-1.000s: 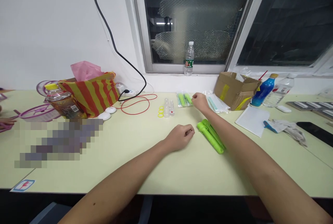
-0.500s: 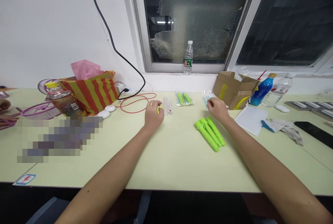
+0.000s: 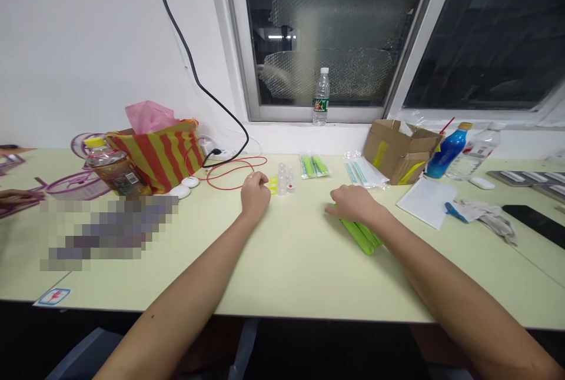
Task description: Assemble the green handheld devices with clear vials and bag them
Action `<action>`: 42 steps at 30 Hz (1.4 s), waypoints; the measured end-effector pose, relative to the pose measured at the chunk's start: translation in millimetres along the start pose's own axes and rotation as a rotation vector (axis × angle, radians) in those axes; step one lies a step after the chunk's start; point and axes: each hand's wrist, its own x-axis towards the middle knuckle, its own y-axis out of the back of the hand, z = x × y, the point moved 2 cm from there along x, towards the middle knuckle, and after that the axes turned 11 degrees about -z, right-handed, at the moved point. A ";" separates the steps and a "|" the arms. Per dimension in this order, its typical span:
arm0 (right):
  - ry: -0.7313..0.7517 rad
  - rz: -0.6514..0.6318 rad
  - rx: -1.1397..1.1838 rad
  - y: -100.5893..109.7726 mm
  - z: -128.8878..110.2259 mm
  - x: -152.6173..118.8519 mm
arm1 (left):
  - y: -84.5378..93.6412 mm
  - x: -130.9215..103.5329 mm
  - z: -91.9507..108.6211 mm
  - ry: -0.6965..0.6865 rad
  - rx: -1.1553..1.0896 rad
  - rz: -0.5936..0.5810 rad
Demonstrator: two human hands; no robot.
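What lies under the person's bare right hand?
Beneath the bare right hand lie bright green plastic tubes, their near ends showing. The hand mostly covers their far ends; whether it grips them cannot be seen.

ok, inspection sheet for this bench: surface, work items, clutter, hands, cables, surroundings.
Surface: pale table; sticker near front edge, far left.
Job's things: green tubes side by side, partly covered; yellow rings beside clear containers; bagged green pieces farther back.
Clutter: striped bag, cardboard box, blue bottle, white sheet.
Hands: left hand curled beside the rings, contents unclear; right hand over the tubes, grip hidden.
Cables: black cable plugged into white power strip; red cord looped on table.
Surroundings: window behind; co-worker's hand far left.
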 end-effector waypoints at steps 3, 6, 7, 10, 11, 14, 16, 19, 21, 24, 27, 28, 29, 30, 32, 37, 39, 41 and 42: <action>0.029 -0.008 -0.012 -4.7 -6.5 2.5 | -2.2 0.1 -9.7 0.158 0.107 -0.169; 0.060 -0.023 0.035 -7.5 -12.3 1.9 | -7.6 -1.9 -8.8 0.232 0.238 -0.304; 0.074 -0.029 0.064 -8.3 -14.4 0.6 | -9.6 -2.7 -7.0 0.227 0.274 -0.328; 0.112 -0.092 0.180 -13.0 -21.4 -4.3 | -15.6 -5.3 -3.3 0.193 0.364 -0.368; 0.126 -0.117 0.221 -15.6 -24.0 -5.5 | -17.3 -6.1 -3.5 0.188 0.388 -0.375; 0.219 -0.124 0.351 -24.5 -33.4 -6.5 | -19.5 -7.5 -6.5 0.191 0.421 -0.389; 0.316 -0.062 0.445 -29.2 -40.1 -5.5 | -16.8 -6.8 -6.4 0.206 0.395 -0.363; 0.374 0.071 0.621 -31.9 -45.6 -3.2 | -3.7 -4.2 5.7 0.142 0.208 -0.162; 0.352 0.139 0.794 -31.7 -45.2 -2.1 | 7.9 -4.9 21.6 -0.007 -0.008 0.048; 0.297 0.096 1.044 -32.8 -42.6 -1.3 | 13.4 -12.6 44.7 -0.172 -0.286 0.077; 0.232 0.102 1.026 -33.5 -40.2 -1.8 | -0.8 -26.1 57.4 -0.197 -0.495 -0.174; 0.213 0.142 0.971 -33.0 -39.5 -2.2 | -7.8 -31.0 59.4 -0.199 -0.528 -0.266; 0.204 0.180 0.911 -32.3 -39.1 -2.7 | -14.7 -35.5 60.5 -0.199 -0.551 -0.343; 0.205 0.207 0.853 -31.7 -39.0 -3.2 | -20.9 -39.2 60.9 -0.198 -0.561 -0.400; 0.220 0.222 0.756 -30.4 -38.6 -4.2 | -29.4 -43.9 61.2 -0.204 -0.560 -0.470; 0.252 0.194 0.603 -28.6 -33.8 -5.1 | -31.3 -45.6 64.1 -0.217 -0.623 -0.521; 0.275 0.172 0.548 -29.1 -32.3 -4.5 | -29.6 -45.3 65.2 -0.210 -0.663 -0.534; 0.289 0.157 0.494 -29.8 -31.9 -4.1 | -28.6 -45.2 65.8 -0.205 -0.692 -0.542; 0.293 0.154 0.476 -30.2 -32.0 -4.0 | -28.4 -45.3 65.9 -0.205 -0.704 -0.548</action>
